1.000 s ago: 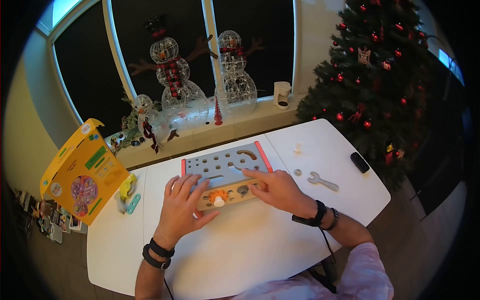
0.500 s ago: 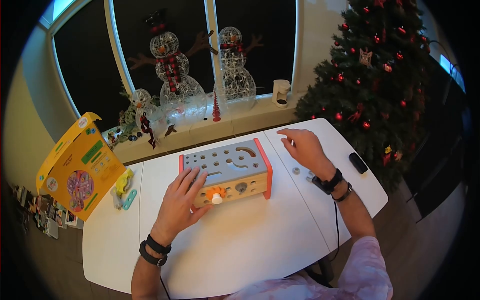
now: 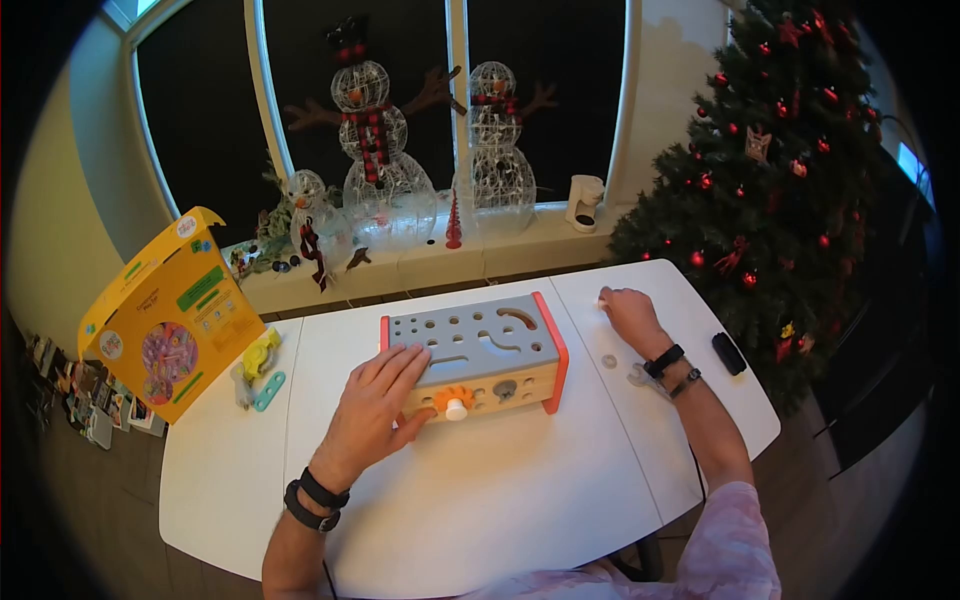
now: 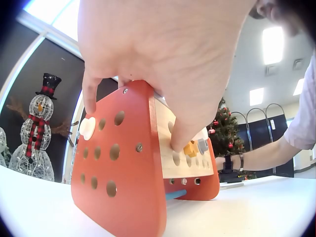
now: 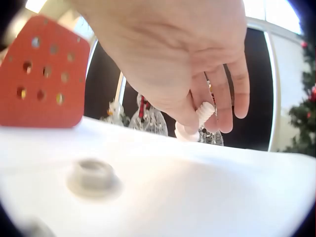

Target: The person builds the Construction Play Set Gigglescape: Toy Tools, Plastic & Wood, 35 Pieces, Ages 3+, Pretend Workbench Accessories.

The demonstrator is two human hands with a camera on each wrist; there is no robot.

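A toy workbench [image 3: 460, 364] with a grey top, wooden front and red end panels stands on the white table. My left hand [image 3: 372, 410] holds its left end, fingers over the top and thumb against the wooden front [image 4: 167, 148]. An orange gear [image 3: 449, 393] sits on that front with a white screw head in its middle; a grey nut [image 3: 507, 390] is to its right. Beyond the workbench's right end, my right hand [image 3: 634, 322] pinches a white toy screw [image 5: 205, 113] between thumb and fingers, low over the table.
A loose grey nut [image 3: 609, 361] and a grey toy wrench [image 3: 640, 377] lie near my right forearm. At the right edge is a black object [image 3: 729, 353]. On the left stand a yellow box [image 3: 165, 315], yellow pieces [image 3: 261, 353] and a teal strip [image 3: 269, 392].
My right hand has left the workbench's front, moved right across the table and taken hold of the white screw. The left hand stays on the workbench's left end.
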